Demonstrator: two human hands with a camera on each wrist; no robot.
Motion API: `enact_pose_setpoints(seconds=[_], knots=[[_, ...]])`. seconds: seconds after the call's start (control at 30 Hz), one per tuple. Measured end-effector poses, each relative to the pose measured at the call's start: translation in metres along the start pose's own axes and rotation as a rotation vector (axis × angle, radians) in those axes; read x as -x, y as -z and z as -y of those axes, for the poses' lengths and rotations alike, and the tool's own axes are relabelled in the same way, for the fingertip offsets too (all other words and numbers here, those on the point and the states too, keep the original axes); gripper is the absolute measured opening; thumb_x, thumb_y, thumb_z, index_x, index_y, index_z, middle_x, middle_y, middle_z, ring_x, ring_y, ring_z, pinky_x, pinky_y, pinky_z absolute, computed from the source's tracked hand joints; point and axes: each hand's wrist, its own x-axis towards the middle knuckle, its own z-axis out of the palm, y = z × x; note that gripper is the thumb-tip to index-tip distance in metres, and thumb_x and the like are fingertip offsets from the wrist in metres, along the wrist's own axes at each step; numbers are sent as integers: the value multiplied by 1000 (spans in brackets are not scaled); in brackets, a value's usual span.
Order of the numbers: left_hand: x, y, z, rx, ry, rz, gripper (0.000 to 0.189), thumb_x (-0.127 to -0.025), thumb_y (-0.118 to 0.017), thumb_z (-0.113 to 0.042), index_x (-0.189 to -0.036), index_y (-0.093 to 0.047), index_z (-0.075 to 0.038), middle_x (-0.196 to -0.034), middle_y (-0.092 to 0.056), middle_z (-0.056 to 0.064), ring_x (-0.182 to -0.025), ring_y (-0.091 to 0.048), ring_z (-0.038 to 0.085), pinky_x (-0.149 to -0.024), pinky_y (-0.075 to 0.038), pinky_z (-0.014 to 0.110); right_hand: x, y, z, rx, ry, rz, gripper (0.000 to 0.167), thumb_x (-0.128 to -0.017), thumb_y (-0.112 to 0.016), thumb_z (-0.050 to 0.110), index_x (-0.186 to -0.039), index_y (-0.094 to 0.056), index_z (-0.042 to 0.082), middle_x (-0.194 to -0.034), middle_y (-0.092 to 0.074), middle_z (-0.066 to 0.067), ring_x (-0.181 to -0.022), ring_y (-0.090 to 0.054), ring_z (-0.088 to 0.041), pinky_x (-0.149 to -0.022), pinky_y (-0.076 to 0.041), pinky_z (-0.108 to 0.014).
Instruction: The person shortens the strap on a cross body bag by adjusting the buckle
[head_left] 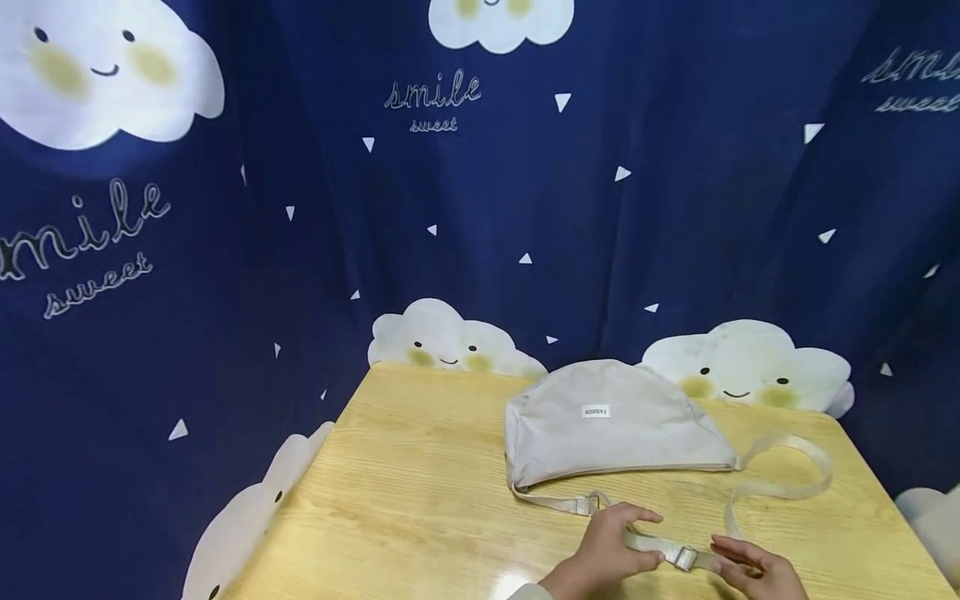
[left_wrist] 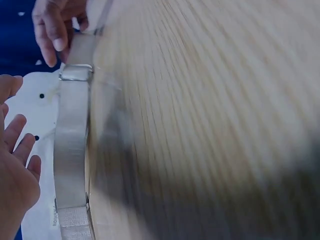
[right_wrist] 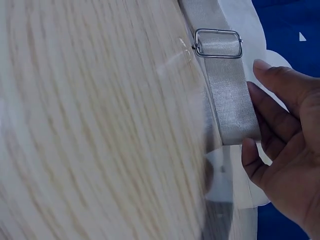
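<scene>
A light beige shoulder bag (head_left: 615, 425) with a small white label lies on the wooden table (head_left: 420, 450). Its webbing strap (head_left: 647, 543) loops in front of it and bears a metal slider buckle (head_left: 686, 557). My left hand (head_left: 603, 546) is beside the strap, left of the buckle, thumb and forefinger spread. In the left wrist view its loosely extended fingers stand apart from the webbing. On the buckle's other side is my right hand (head_left: 761, 571), fingertips right at the strap's edge. The right wrist view shows the right thumb (right_wrist: 280, 77) held away from the strap (right_wrist: 230, 100).
A second strap fitting (head_left: 582, 505) lies near the bag's left corner. The strap's far part (head_left: 817, 467) curves over the table's right side. Behind the table hangs a dark blue curtain (head_left: 480, 192) printed with smiling clouds and white triangles.
</scene>
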Motion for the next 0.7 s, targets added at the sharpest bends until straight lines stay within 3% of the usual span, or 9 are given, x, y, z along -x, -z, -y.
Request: enact_pose_setpoints(seconds=[0.2, 0.3, 0.5, 0.7], knots=[[-3, -4, 3, -154, 8, 119, 39, -76, -76, -22, -113, -67, -19, -114, -59, -13, -109, -50, 7, -85, -43, 30, -3, -1, -7, 51, -40, -4, 74, -70, -80, 36, -121, -54, -11, -108, -62, -24, -86, -65, -24, -66, -51, -29], [-4, -6, 7, -250, -6, 155, 39, -77, -75, -27, -115, -66, -21, -112, -59, -16, -107, -50, 3, -86, -41, 33, -4, -3, -12, -10, -69, 15, 73, -69, -82, 31, -120, -53, -14, -105, -62, -25, -84, -64, -26, -65, -52, -32], [-4, -13, 15, -321, -6, 128, 37, -76, -76, -29, -111, -68, -23, -106, -61, -20, -95, -48, -4, -83, -37, 28, -3, -5, -18, -23, -38, 58, 72, -70, -81, 29, -118, -52, -16, -94, -65, -16, -72, -62, -18, -58, -51, -30], [-7, -19, 16, -390, -31, 38, 30, -72, -80, -27, -101, -72, -25, -93, -64, -22, -83, -44, -8, -75, -31, 18, -5, -10, -13, 70, -39, -18, 59, -71, -80, 28, -110, -60, -11, -78, -66, -7, -66, -60, -19, -54, -48, -29]])
